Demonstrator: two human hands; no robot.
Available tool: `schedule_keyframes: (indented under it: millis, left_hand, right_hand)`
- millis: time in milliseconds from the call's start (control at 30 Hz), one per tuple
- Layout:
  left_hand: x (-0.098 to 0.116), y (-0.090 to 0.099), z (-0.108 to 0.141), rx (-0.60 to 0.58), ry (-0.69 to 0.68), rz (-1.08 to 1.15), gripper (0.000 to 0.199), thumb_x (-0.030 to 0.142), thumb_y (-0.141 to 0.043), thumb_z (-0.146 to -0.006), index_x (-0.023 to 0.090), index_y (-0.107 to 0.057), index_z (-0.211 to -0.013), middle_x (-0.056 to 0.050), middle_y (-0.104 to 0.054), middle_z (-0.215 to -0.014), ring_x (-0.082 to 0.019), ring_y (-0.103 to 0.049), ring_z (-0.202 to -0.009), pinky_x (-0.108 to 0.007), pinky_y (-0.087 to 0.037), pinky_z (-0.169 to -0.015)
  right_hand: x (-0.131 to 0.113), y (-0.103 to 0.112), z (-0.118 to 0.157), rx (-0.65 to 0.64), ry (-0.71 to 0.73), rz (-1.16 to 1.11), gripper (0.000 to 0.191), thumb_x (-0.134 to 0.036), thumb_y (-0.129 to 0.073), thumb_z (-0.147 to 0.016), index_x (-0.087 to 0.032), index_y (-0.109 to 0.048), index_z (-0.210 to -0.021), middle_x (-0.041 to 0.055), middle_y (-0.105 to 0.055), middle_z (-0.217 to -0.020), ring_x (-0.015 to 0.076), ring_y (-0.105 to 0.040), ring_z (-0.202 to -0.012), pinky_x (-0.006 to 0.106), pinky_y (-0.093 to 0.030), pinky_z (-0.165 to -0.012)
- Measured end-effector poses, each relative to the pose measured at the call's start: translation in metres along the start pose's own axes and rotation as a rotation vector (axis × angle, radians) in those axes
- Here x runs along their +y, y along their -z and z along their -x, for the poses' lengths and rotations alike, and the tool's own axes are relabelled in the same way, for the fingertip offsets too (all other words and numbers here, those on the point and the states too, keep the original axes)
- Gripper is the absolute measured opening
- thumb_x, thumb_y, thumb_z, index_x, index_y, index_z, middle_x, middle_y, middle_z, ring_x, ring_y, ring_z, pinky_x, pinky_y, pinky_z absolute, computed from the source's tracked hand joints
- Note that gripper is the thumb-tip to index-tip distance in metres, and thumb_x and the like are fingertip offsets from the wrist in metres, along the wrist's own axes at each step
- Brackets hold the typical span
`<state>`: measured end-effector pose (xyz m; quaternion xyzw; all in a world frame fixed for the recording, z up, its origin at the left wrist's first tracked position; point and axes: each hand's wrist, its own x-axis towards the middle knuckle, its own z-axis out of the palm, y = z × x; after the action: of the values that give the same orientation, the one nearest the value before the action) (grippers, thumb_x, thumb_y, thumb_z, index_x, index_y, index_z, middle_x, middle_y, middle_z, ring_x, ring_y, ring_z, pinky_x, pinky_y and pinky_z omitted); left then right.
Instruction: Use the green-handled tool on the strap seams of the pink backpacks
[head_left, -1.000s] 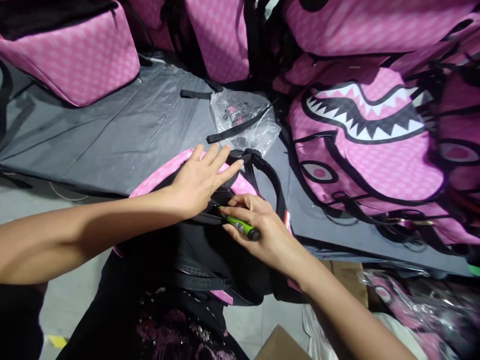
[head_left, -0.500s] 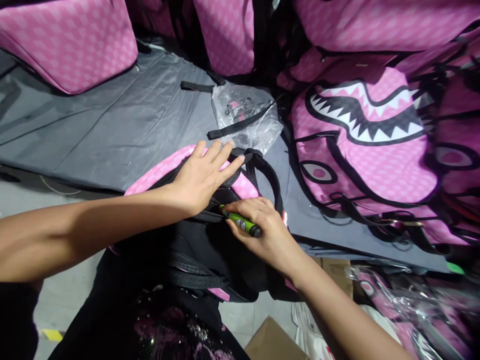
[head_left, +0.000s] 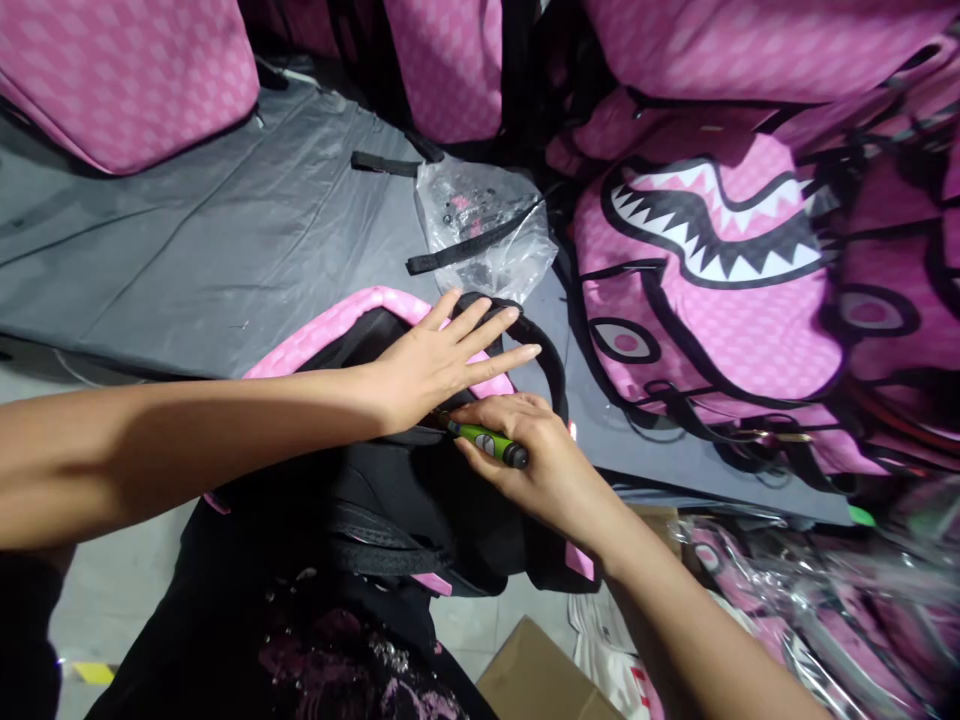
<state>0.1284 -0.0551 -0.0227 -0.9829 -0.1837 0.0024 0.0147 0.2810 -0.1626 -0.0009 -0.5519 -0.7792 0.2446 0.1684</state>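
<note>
A black bag with pink trim (head_left: 330, 335) lies across the front edge of the table, against the body. My left hand (head_left: 442, 360) rests on its upper part, fingers spread and holding nothing. Just below and to the right, my right hand (head_left: 532, 440) is closed around a green lighter-like tool (head_left: 491, 445) with a black end. The tool's tip points left into the black fabric under my left palm; what it touches is hidden. A black strap loop (head_left: 551, 365) curves beside both hands.
Beyond the bag, a clear plastic bag (head_left: 487, 220) lies on the grey table cover (head_left: 225, 240). Pink bags line the back; one with shark teeth (head_left: 750, 220) sits right. Below are a cardboard box (head_left: 544, 675) and plastic-wrapped pink items (head_left: 817, 600).
My left hand has shifted slightly right over the bag, its fingers spread wider. My right hand still grips the green tool, in nearly the same place. The view has shifted a little.
</note>
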Motion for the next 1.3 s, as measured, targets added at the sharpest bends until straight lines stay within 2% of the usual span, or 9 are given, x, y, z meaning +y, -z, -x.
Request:
schedule_keyframes:
  millis: [133,200,300,433,533,733,900,1200,1300]
  left_hand:
    - [0.003,0.004,0.002,-0.033,0.098,-0.007,0.081,0.022,-0.054,-0.09,0.022,-0.011,-0.159,-0.008,-0.012,-0.167,-0.033,-0.016,-0.153,-0.055,-0.015,-0.124]
    - [0.002,0.007,0.001,-0.071,0.124,-0.015,0.078,0.021,-0.053,-0.092,0.022,-0.013,-0.159,-0.006,-0.01,-0.168,-0.035,-0.016,-0.152,-0.056,-0.02,-0.122]
    - [0.001,0.01,-0.001,-0.118,0.122,-0.039,0.072,0.019,-0.049,-0.093,0.021,-0.019,-0.158,-0.008,-0.008,-0.168,-0.035,-0.034,-0.143,-0.052,-0.034,-0.113]
    - [-0.002,0.01,-0.006,-0.162,0.122,-0.058,0.073,0.016,-0.051,-0.091,0.024,-0.022,-0.157,-0.009,-0.008,-0.168,-0.033,-0.048,-0.129,-0.049,-0.036,-0.107]
    - [-0.003,0.012,-0.007,-0.179,0.108,-0.052,0.079,0.016,-0.056,-0.087,0.027,-0.021,-0.158,-0.007,-0.006,-0.168,-0.032,-0.049,-0.127,-0.047,-0.036,-0.105]
    - [-0.007,0.02,-0.004,-0.224,0.099,-0.032,0.079,0.015,-0.055,-0.086,0.02,-0.02,-0.158,-0.011,-0.006,-0.168,-0.033,-0.05,-0.125,-0.044,-0.038,-0.101]
    - [-0.008,0.019,-0.003,-0.202,0.109,0.009,0.079,0.012,-0.053,-0.085,0.022,-0.022,-0.157,-0.009,-0.007,-0.168,-0.032,-0.048,-0.127,-0.043,-0.037,-0.101]
    - [-0.007,0.01,-0.002,-0.135,0.138,-0.006,0.075,0.017,-0.053,-0.089,0.02,-0.023,-0.157,-0.01,-0.005,-0.168,-0.031,-0.049,-0.126,-0.041,-0.037,-0.1]
    - [-0.007,0.009,0.0,-0.108,0.153,0.011,0.075,0.017,-0.052,-0.089,0.021,-0.021,-0.157,-0.011,-0.003,-0.168,-0.031,-0.048,-0.127,-0.041,-0.038,-0.1]
  right_hand:
    - [0.002,0.006,0.0,-0.016,-0.02,-0.029,0.016,-0.013,-0.066,-0.086,-0.021,-0.068,-0.101,0.0035,-0.076,-0.099,0.0217,-0.071,-0.093,0.042,-0.044,-0.091]
    - [0.003,0.005,0.0,-0.014,-0.025,-0.032,0.016,-0.015,-0.066,-0.086,-0.021,-0.069,-0.1,0.0038,-0.076,-0.099,0.0219,-0.071,-0.093,0.042,-0.045,-0.091]
    - [0.006,-0.002,-0.002,0.031,-0.01,-0.038,0.014,-0.017,-0.066,-0.087,-0.021,-0.069,-0.1,0.0042,-0.077,-0.099,0.0224,-0.071,-0.093,0.042,-0.046,-0.091]
    - [0.007,-0.013,-0.004,0.111,0.03,-0.057,0.013,-0.017,-0.067,-0.087,-0.019,-0.069,-0.099,0.0051,-0.076,-0.098,0.0221,-0.071,-0.094,0.041,-0.046,-0.09]
    - [0.006,-0.013,-0.006,0.106,0.022,-0.046,0.013,-0.016,-0.067,-0.086,-0.018,-0.069,-0.099,0.0044,-0.076,-0.096,0.0215,-0.071,-0.092,0.041,-0.045,-0.09]
    - [0.001,-0.011,-0.007,0.1,0.01,-0.019,0.012,-0.015,-0.068,-0.086,-0.016,-0.069,-0.097,0.0051,-0.076,-0.096,0.022,-0.071,-0.09,0.041,-0.044,-0.088]
    - [-0.002,-0.011,-0.009,0.094,-0.004,0.0,0.009,-0.016,-0.066,-0.087,-0.017,-0.069,-0.095,0.0052,-0.076,-0.097,0.0222,-0.07,-0.09,0.041,-0.044,-0.087]
    - [-0.007,-0.005,-0.016,-0.046,-0.034,0.059,0.014,-0.014,-0.065,-0.086,-0.018,-0.07,-0.099,0.0058,-0.076,-0.099,0.0242,-0.069,-0.095,0.043,-0.043,-0.09]
    - [-0.007,-0.002,-0.017,-0.047,-0.025,0.028,0.017,-0.011,-0.064,-0.086,-0.019,-0.07,-0.1,0.0054,-0.076,-0.102,0.0236,-0.07,-0.097,0.042,-0.044,-0.091]
